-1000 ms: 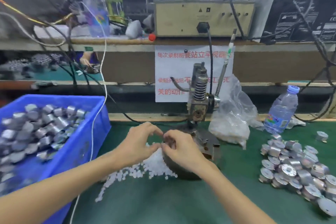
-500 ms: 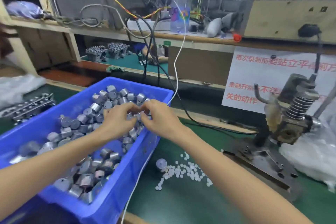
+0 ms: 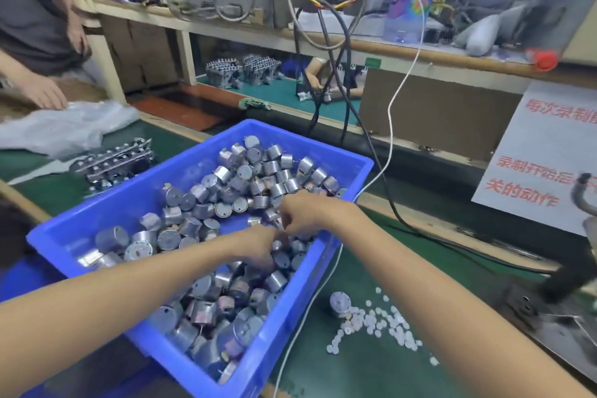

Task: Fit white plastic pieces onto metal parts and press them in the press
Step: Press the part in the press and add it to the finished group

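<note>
blue bin [image 3: 145, 191]: 1 | metal parts [image 3: 206, 192] inside: dozens | loose metal part [image 3: 340, 302]: 1 | white pieces [image 3: 382, 323]: dozens

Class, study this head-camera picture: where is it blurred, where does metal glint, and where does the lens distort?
Head view: motion blur smears the left hand and right hand, so their grip is unclear. Head view: the round silver metal parts in the blue plastic bin glint softly, without harsh shadows. Head view: the pale wooden post leans, a wide-lens effect.

The left hand [image 3: 258, 247] and right hand [image 3: 307, 213] meet among metal parts [image 3: 206, 186] in the blue bin [image 3: 281, 333] (grip blurred), white plastic pieces [image 3: 378, 323] scattered on the tabletop [image 3: 355, 371] nearby.
</note>
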